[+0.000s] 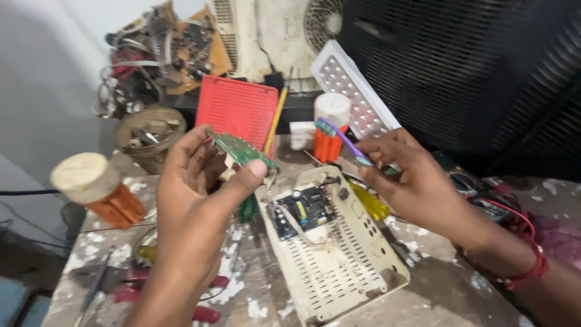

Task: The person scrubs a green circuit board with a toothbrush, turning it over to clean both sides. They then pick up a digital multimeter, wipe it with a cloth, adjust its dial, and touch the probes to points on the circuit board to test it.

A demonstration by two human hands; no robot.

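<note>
My left hand [196, 194] holds a small green circuit board [239, 149] between thumb and fingers, raised above the bench. My right hand [411, 178] grips a purple toothbrush [341, 138] with green bristles, its head pointing up and left toward the board. Below both hands lies an open cream plastic casing [339, 266] with slotted vents and a dark circuit board [305, 210] mounted inside. A red thread band is on my right wrist.
A red vented panel [237, 108], a yellow pencil [276, 118], a white LED lamp panel [354, 94] and orange cells with a white cap [330, 130] stand behind. Another capped orange bundle [100, 191] is at left. A bowl of parts [148, 134] and red-handled pliers [200, 312] lie around.
</note>
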